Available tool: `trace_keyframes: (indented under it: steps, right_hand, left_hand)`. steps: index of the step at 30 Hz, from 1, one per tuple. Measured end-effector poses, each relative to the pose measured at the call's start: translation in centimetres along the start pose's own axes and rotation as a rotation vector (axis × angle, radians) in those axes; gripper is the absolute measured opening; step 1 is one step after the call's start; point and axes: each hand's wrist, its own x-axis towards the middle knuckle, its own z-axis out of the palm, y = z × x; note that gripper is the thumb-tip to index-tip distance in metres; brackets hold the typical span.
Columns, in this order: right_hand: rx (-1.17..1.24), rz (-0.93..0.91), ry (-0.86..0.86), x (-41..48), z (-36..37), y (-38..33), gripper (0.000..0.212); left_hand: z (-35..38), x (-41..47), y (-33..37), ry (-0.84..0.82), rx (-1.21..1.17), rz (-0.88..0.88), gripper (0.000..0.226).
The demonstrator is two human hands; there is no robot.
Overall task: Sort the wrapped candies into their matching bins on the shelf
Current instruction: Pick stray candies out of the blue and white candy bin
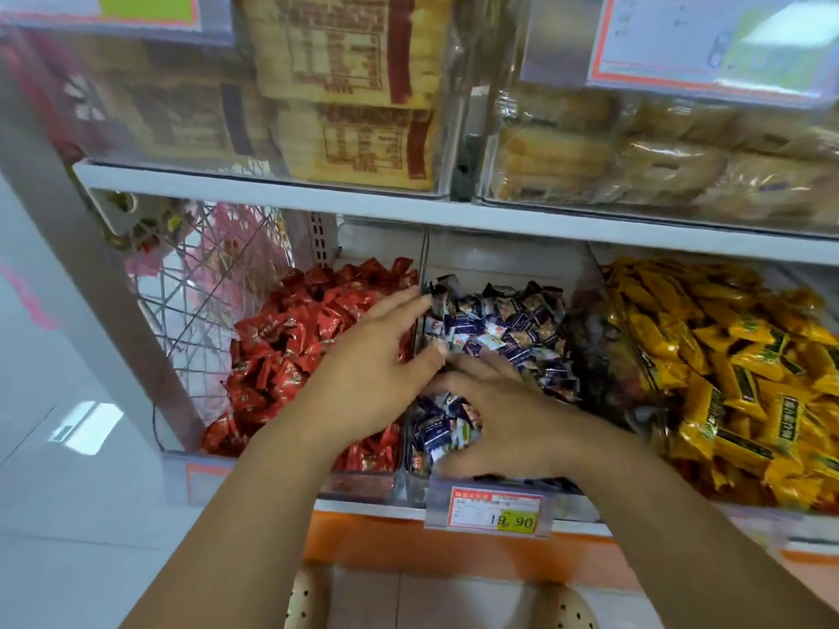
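Note:
Three clear bins sit side by side on the lower shelf. The left bin holds red wrapped candies (290, 338), the middle bin blue-and-white wrapped candies (504, 324), the right bin yellow wrapped candies (726, 356). My left hand (377, 370) hovers over the red bin's right side, fingers spread, fingertips reaching across the clear divider (424, 283) toward the blue candies. My right hand (504, 415) lies palm down on the blue candies near the bin's front, fingers curled into the pile. Whether either hand holds a candy is hidden.
A price tag reading 19.90 (492, 513) hangs on the middle bin's front. The upper shelf edge (408, 211) runs just above the bins, carrying clear boxes of packaged biscuits (345, 88). A wire basket (213, 283) stands left of the red bin. White floor lies at left.

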Motion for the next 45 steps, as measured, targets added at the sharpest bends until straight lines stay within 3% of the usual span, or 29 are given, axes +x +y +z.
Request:
trace_keyframes:
  steps: [3, 6, 9, 11, 13, 15, 18, 22, 25, 30, 36, 38, 41, 45]
  right_hand:
    - [-0.183, 0.041, 0.193, 1.5, 1.6, 1.6, 0.071]
    - [-0.149, 0.196, 0.424, 2.6, 0.1, 3.7, 0.062]
    - [-0.029, 0.302, 0.469, 2.9, -1.9, 4.5, 0.067]
    - [-0.072, 0.334, 0.484, 2.2, -3.1, 4.3, 0.068]
    - [-0.064, 0.209, 0.554, 1.0, -3.8, 3.4, 0.046]
    - [0.057, 0.022, 0.422, -0.1, -3.4, 1.9, 0.02]
    - [-0.011, -0.048, 0.047, 0.3, -0.6, 0.5, 0.03]
    - [-0.299, -0.006, 0.001, 2.1, 1.3, 0.5, 0.064]
    - [-0.337, -0.022, 0.012, 2.4, 2.0, -0.1, 0.067]
    - [-0.13, -0.024, 0.058, 3.2, 2.4, -0.3, 0.063]
    - [0.198, 0.01, 0.153, 3.0, 1.3, -0.2, 0.038]
    - [0.357, 0.053, 0.213, 2.3, 0.1, 0.3, 0.033]
    - [0.739, 0.106, 0.302, 0.5, -1.6, 1.3, 0.009]
    - [1.081, 0.119, 0.331, -1.4, -2.0, 1.7, 0.01]
  left_hand:
    - [0.4, -0.2, -0.6, -0.031, 0.021, 0.006, 0.061]
    - [0.3, -0.3, -0.8, -0.049, 0.002, 0.005, 0.061]
    - [0.2, -0.3, -0.8, -0.056, -0.002, 0.015, 0.062]
    - [0.0, -0.2, -0.9, -0.058, -0.01, 0.016, 0.061]
    - [-0.3, -0.1, -0.9, -0.069, -0.02, 0.012, 0.06]
    - [-0.6, -0.1, -0.9, -0.08, -0.026, 0.017, 0.06]
    - [-0.7, -0.2, -1.0, -0.082, -0.03, 0.022, 0.06]
    - [-0.5, -0.3, -1.0, -0.06, -0.025, 0.022, 0.058]
    - [-0.5, -0.4, -0.9, -0.039, -0.015, 0.029, 0.057]
    - [-0.5, -0.4, -0.9, -0.034, -0.017, 0.026, 0.055]
    - [-0.7, -0.3, -0.8, -0.046, -0.03, 0.04, 0.055]
    - [-0.8, -0.3, -0.8, -0.041, -0.014, 0.045, 0.054]
    - [-0.8, -0.4, -0.4, 0.009, 0.047, 0.066, 0.05]
    - [-0.1, -0.4, 0.9, 0.095, 0.127, 0.169, 0.043]
